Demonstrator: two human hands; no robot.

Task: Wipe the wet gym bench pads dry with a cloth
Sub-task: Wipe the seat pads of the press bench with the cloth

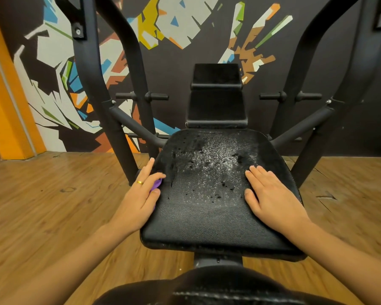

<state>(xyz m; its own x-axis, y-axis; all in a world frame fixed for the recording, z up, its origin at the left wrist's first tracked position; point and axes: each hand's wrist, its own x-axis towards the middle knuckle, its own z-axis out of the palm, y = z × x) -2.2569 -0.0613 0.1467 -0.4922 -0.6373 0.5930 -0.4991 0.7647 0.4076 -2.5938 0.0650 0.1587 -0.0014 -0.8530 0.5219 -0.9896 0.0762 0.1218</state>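
Observation:
A black padded bench seat (pixel 207 221) fills the middle of the head view, with water droplets spread over its far half. Beyond it rise two more black pads (pixel 216 104), one above the other. My left hand (pixel 139 199) presses a purple cloth (pixel 157 184) against the seat's left edge; only a small bit of cloth shows under the fingers. My right hand (pixel 271 197) lies flat on the seat's right side, fingers together, holding nothing.
Black steel frame tubes (pixel 110 111) stand on both sides of the bench, with short pegs (pixel 156 96) sticking out. Wooden floor (pixel 53 205) surrounds the bench. A painted wall (pixel 174 29) is close behind. Another dark pad (pixel 218 287) is at the bottom edge.

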